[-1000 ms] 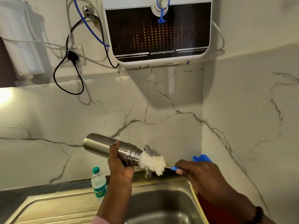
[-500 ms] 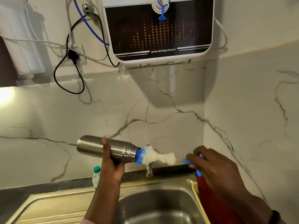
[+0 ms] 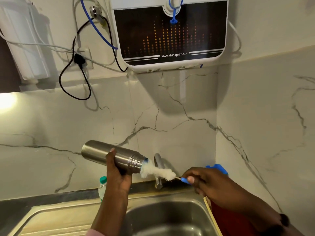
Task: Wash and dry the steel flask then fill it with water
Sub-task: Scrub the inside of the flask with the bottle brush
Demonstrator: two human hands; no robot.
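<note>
steel flask (image 3: 112, 155), gripped by left hand (image 3: 119, 174); bottle brush (image 3: 157, 172), pinched by right hand (image 3: 209, 186), pushed back in toward 9 o'clock: interior scrubbing ongoing.

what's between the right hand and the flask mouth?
In the head view, the bottle brush's soapy white bristles span from the right hand into the steel flask's mouth; the tap stands behind.

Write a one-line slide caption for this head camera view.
Left hand holds a steel flask sideways above the sink while the right hand works a white bottle brush at its mouth.
</note>
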